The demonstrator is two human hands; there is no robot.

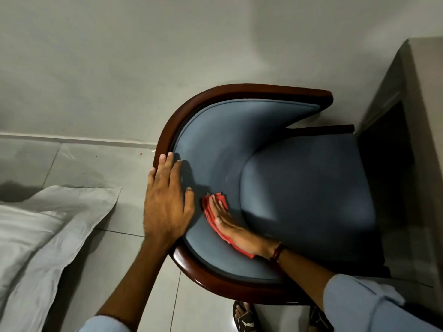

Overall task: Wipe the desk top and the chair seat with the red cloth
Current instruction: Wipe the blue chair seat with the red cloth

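Note:
A tub chair with blue upholstery and a dark wooden rim (215, 94) stands below me, its seat cushion (306, 185) facing the desk (424, 97) at the right edge. My right hand (230, 226) lies flat on the folded red cloth (211, 212), pressing it against the inside of the padded backrest, just left of the seat. My left hand (167, 200) rests palm down over the wooden rim on the chair's left side, fingers spread.
A bed with white sheets (40, 231) fills the lower left. Pale floor tiles (96, 168) run between bed and chair, with a wall (167, 44) behind. My sandalled foot (244, 317) shows under the chair's near rim. Only the desk's side panel and dark underside show.

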